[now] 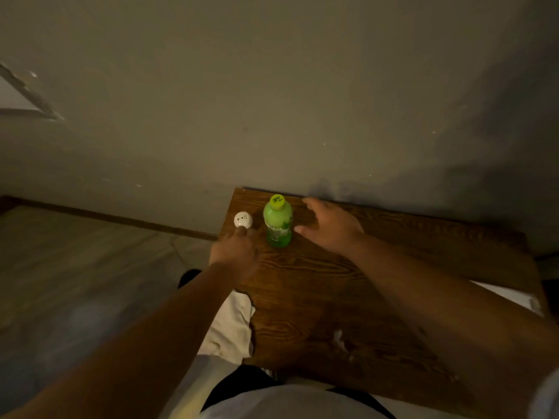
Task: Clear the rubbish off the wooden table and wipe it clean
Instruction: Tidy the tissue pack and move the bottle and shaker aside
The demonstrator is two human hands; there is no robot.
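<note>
A green bottle with a yellow-green cap stands upright near the far left corner of the wooden table. Left of it stands a small white shaker with holes in its top. My left hand reaches to the shaker, its fingertips at the shaker's near side; the grip is hidden from me. My right hand hovers just right of the bottle, fingers spread and not touching it. A small white scrap lies on the table near its front edge.
A white cloth hangs off the table's left edge. The table stands against a grey wall. A white sheet shows at the table's right edge. Tiled floor lies to the left.
</note>
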